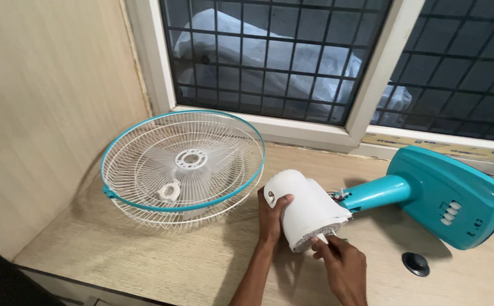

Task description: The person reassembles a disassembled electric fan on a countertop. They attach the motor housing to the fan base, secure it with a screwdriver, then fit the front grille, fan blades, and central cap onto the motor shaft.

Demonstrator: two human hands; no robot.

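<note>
**Both hands on the white fan motor housing**

Near the middle of the wooden desk (145, 255), one white fan motor housing (306, 209) lay on its side. It looked smooth and rounded, barrel-like, with a small round knob hole on its left end and a ribbed, open face turned toward the near right. It joined a teal neck (374, 192) that ran right to a single broad teal base (451, 195), which lay tilted and bore a short row of white buttons.

The left hand (270, 218) gripped the housing's left flank, fingers curled around it with the thumb pressed near the top. The right hand (342, 265) came up from the near edge, its fingers pinched together at the lower rim of the housing; whether they held some small part there could not be told.

To the left, well apart from the hands, sat one pair of stacked wire fan guards (183, 169), white wire rimmed in teal. One round dark cable hole (416, 263) showed in the desk on the near right. Beyond, at the far side, stood a window (281, 56) with a dark metal grille.
</note>
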